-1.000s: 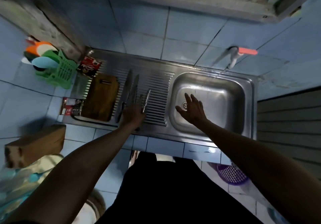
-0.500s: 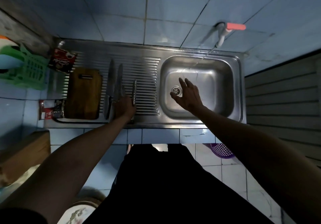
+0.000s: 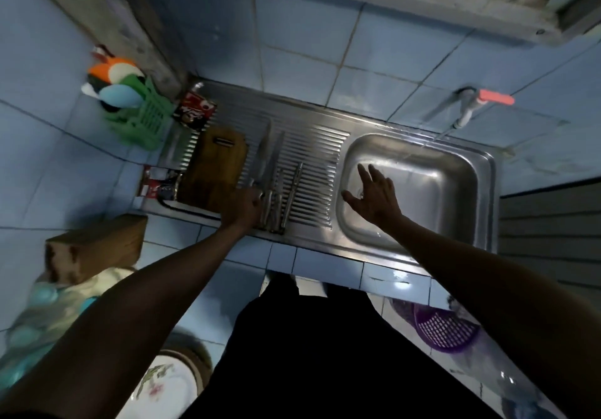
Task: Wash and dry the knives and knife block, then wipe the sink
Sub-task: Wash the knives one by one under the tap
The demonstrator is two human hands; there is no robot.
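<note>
Knives point(image 3: 276, 178) lie side by side on the drainboard point(image 3: 312, 158). Left hand point(image 3: 242, 205) grips the leftmost knife's handle at the front edge. Right hand point(image 3: 377, 194), fingers spread, hovers over the sink basin point(image 3: 439, 187).

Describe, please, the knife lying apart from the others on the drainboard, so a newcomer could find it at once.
Start at the ribbed steel drainboard left of the stainless sink basin. Several knives lie there in a row; the slim all-metal knife is nearest the basin, separated by a gap from the cluster beside the left hand.

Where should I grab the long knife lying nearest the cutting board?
Grip the long knife by its handle, from the near counter edge, where the left hand is. Its blade points toward the wall, and the wooden cutting board crowds its left side.
</note>
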